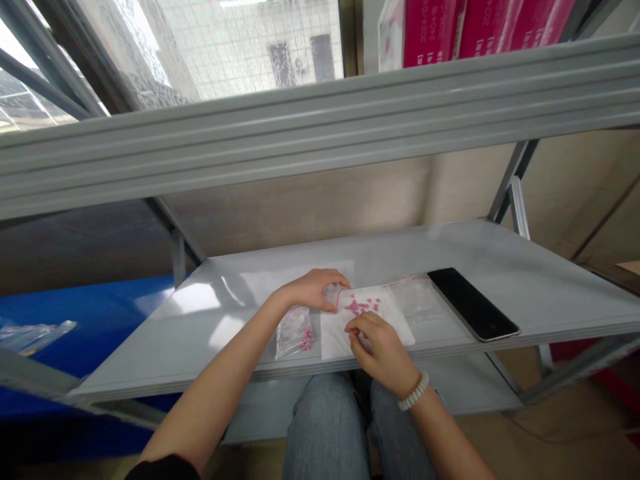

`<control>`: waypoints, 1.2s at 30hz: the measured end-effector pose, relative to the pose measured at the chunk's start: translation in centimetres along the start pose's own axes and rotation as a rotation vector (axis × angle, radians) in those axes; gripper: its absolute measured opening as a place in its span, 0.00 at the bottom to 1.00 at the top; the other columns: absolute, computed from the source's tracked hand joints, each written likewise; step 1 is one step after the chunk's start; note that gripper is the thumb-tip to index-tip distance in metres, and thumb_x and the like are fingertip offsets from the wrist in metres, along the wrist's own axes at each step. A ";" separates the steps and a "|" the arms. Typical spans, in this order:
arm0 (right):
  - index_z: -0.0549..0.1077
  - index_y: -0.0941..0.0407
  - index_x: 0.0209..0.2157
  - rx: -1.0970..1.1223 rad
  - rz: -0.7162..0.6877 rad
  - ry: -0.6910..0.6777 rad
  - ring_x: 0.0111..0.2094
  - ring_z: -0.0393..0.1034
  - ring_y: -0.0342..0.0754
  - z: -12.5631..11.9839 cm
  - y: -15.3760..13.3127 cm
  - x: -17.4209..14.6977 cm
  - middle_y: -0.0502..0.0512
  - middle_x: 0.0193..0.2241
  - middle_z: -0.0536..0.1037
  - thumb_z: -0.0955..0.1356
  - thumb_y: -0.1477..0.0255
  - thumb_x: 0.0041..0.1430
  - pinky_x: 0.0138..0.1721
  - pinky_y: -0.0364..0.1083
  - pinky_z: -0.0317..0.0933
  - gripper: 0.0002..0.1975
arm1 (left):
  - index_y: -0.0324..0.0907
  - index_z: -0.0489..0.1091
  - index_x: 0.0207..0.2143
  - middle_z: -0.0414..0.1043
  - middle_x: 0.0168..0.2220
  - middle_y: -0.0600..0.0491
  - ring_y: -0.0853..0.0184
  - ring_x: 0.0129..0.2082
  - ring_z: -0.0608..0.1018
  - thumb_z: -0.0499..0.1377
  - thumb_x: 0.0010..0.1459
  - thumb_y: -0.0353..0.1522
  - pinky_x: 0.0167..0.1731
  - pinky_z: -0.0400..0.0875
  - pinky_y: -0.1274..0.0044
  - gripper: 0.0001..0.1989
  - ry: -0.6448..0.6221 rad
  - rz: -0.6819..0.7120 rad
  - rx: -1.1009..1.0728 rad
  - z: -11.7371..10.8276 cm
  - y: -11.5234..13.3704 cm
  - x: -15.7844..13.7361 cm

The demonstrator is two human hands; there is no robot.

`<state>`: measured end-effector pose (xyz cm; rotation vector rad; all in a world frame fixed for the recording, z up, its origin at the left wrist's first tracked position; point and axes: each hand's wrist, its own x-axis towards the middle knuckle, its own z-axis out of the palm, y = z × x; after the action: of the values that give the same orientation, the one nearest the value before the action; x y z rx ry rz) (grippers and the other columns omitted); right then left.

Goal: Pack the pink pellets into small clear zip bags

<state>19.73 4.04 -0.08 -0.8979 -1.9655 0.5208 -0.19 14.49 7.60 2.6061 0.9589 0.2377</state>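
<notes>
A small heap of pink pieces (359, 306) lies on a white sheet (395, 328) near the front edge of the grey shelf (550, 280), in the middle of the view. The left hand (313, 289) is at ten o'clock from the heap, and its fingers pinch the mouth of a small clear bag (334, 293) just beside the pieces. The right hand (379, 347) is at six o'clock from the heap, with its fingertips (353, 325) bent down to the sheet at the edge of the pieces; I cannot tell if it grasps a piece. A white bead bracelet (414, 391) is around the right wrist.

At eight o'clock from the heap, under the left forearm, lies a filled clear bag (294, 331) with some pink pieces inside. At three o'clock lies an empty clear bag (417, 298), and further in this direction a black phone (473, 303) rests face up with a dark screen.

On the shelf above, at one o'clock, stand pink boxes (480, 27). They carry small white printing, but it is too small to read surely. At nine o'clock, far to the left, a blue surface (100, 313) holds another clear bag (33, 333). The person's knees in jeans (325, 427) show below the shelf.
</notes>
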 end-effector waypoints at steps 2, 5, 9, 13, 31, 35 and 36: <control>0.72 0.56 0.33 -0.002 0.001 0.001 0.35 0.69 0.51 0.0 0.0 0.0 0.55 0.30 0.74 0.64 0.84 0.56 0.38 0.48 0.64 0.10 | 0.46 0.73 0.48 0.77 0.47 0.50 0.56 0.46 0.77 0.68 0.47 0.38 0.47 0.67 0.71 0.23 -0.006 -0.004 0.026 0.1 0.1 0.0; 0.73 0.56 0.33 0.001 0.003 -0.009 0.35 0.69 0.51 0.1 0.1 0.1 0.55 0.30 0.73 0.64 0.84 0.56 0.39 0.48 0.64 0.10 | 0.46 0.73 0.48 0.76 0.47 0.50 0.56 0.46 0.76 0.67 0.47 0.38 0.47 0.66 0.70 0.23 -0.019 -0.011 0.071 0.2 0.2 0.1; 0.73 0.57 0.32 -0.002 0.017 -0.020 0.35 0.69 0.51 0.0 0.0 0.1 0.55 0.30 0.73 0.64 0.85 0.55 0.39 0.48 0.64 0.10 | 0.46 0.72 0.49 0.76 0.48 0.50 0.55 0.48 0.76 0.67 0.47 0.36 0.50 0.63 0.67 0.24 -0.046 -0.029 0.136 0.2 0.5 0.1; 0.74 0.58 0.32 -0.008 0.020 -0.029 0.35 0.69 0.52 0.0 0.0 0.1 0.57 0.31 0.74 0.64 0.86 0.54 0.39 0.48 0.63 0.11 | 0.49 0.71 0.49 0.75 0.48 0.51 0.54 0.50 0.74 0.68 0.47 0.34 0.54 0.60 0.64 0.25 -0.072 -0.057 0.211 0.2 1.0 0.2; 0.74 0.58 0.30 0.004 0.009 -0.004 0.35 0.69 0.52 0.3 0.2 0.1 0.56 0.29 0.73 0.65 0.86 0.53 0.39 0.48 0.63 0.10 | 0.46 0.75 0.45 0.75 0.47 0.46 0.50 0.53 0.70 0.68 0.45 0.26 0.60 0.46 0.47 0.22 -0.109 -0.035 0.576 -0.4 4.5 1.2; 0.73 0.58 0.30 0.013 -0.007 0.007 0.34 0.69 0.52 0.4 0.3 0.1 0.56 0.30 0.74 0.64 0.85 0.53 0.38 0.48 0.64 0.10 | 0.48 0.75 0.44 0.75 0.46 0.48 0.51 0.52 0.71 0.70 0.43 0.26 0.60 0.48 0.48 0.23 -0.066 -0.063 0.593 -0.8 4.6 1.2; 0.73 0.57 0.30 0.015 -0.012 0.011 0.34 0.69 0.51 0.4 0.3 0.1 0.56 0.30 0.74 0.64 0.85 0.52 0.38 0.48 0.64 0.10 | 0.48 0.75 0.44 0.76 0.46 0.48 0.51 0.52 0.71 0.70 0.42 0.26 0.60 0.48 0.48 0.24 -0.041 -0.081 0.596 -1.0 4.5 1.0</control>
<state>19.46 4.34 -0.44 -0.8775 -1.9529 0.5224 2.99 12.16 10.26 3.0686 1.2723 -0.1502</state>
